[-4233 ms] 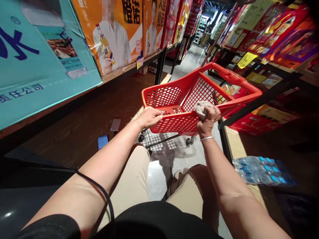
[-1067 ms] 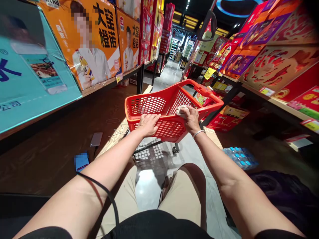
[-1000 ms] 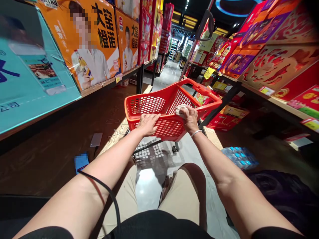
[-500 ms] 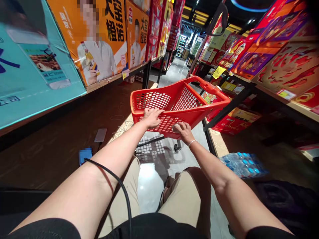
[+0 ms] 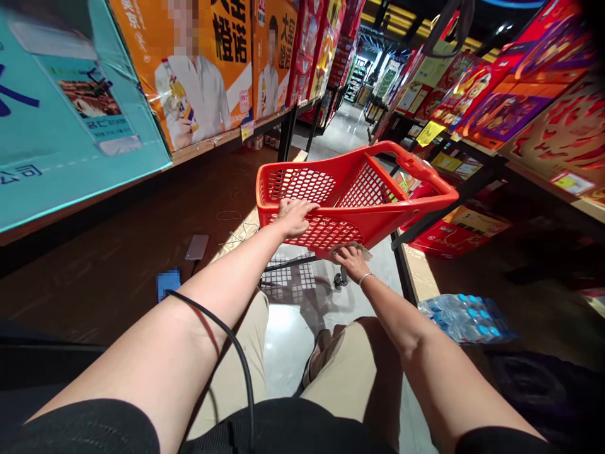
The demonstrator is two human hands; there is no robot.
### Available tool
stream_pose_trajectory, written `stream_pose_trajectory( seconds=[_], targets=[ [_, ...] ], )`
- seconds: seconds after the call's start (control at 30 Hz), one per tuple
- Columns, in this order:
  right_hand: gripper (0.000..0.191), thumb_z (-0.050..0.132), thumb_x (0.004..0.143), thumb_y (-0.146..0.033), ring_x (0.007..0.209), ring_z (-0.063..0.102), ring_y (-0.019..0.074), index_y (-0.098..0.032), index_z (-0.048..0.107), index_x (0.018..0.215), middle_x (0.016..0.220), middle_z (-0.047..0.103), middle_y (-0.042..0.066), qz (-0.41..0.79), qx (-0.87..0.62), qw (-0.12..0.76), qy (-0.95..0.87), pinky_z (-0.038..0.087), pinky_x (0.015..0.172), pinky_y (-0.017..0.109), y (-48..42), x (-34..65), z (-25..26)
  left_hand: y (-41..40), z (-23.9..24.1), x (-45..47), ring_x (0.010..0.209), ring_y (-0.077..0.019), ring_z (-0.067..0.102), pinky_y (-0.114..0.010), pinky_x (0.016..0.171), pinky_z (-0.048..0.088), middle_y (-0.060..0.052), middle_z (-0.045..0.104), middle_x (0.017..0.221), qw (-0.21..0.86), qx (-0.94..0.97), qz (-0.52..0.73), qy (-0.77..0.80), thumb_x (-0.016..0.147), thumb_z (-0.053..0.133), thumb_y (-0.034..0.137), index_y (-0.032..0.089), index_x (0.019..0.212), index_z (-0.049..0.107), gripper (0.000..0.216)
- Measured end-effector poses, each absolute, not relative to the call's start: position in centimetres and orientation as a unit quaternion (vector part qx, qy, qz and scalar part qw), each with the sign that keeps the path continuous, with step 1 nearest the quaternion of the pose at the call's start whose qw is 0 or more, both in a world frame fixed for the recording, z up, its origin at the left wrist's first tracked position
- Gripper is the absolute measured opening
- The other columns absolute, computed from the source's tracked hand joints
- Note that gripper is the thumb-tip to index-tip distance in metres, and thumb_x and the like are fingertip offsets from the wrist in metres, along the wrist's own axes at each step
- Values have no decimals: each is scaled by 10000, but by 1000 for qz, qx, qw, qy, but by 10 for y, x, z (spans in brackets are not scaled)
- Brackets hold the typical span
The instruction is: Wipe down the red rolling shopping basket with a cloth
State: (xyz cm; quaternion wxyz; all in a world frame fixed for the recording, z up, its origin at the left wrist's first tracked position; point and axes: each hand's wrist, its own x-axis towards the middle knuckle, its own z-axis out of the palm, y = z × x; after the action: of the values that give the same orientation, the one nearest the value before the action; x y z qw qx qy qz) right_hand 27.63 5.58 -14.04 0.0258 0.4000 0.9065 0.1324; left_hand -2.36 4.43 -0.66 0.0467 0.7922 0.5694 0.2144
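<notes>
Red basket is held at the rim by the curled left hand; the cloth (clutched under the right hand) is now shifted from rim to base edge.

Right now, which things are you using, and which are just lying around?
In use: red basket, gripped by the left hand; cloth, pressed to the basket's underside by the right hand.
Lying about: water bottle pack; phone.

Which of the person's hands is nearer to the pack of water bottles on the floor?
Right. The right hand, pressing a cloth under the red basket, is up-left of the pack of water bottles; the left hand grips the basket's near rim, farther away.
</notes>
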Motion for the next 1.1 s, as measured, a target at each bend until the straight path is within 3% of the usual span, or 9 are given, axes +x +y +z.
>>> stream_pose_trajectory(
  seconds=[0.33,0.53,0.63,0.87,1.1],
  targets=[
    [252,530,982,-258,1299,338,282,-319,738,1111,1340,558,83,253,477,-310,783,317,1096,483,95,314,-40,55,-7,-26,1246,-253,525,-457,1085,256,-28,655,1317,64,785,238,568,772,495,150,301,1350,597,606],
    [285,490,951,-218,1211,388,289,-308,734,1069,1270,577,95,204,509,-262,794,373,1012,483,74,318,-82,52,-6,-27,1248,-252,530,-464,1075,266,-19,664,1307,71,788,238,563,781,490,158,329,1325,608,582],
    [288,496,947,-214,1183,400,288,-291,737,1085,1285,578,110,196,495,-241,812,402,996,467,71,320,-77,53,-6,-27,1250,-254,528,-464,1074,267,-20,662,1309,73,786,240,565,779,497,170,332,1320,614,577],
    [239,532,945,-257,1264,368,299,-293,731,1073,1298,548,101,281,498,-349,743,368,1086,507,86,335,-21,52,-7,-26,1235,-256,535,-474,1071,271,-11,670,1296,63,788,245,561,764,503,175,352,1316,612,590],
    [299,468,942,-261,1131,446,285,-253,743,1059,1230,579,120,176,512,-306,783,446,1009,471,62,315,-74,50,-6,-25,1245,-257,530,-479,1081,265,-13,655,1336,68,789,239,562,765,507,174,353,1331,604,601]
  ],
)
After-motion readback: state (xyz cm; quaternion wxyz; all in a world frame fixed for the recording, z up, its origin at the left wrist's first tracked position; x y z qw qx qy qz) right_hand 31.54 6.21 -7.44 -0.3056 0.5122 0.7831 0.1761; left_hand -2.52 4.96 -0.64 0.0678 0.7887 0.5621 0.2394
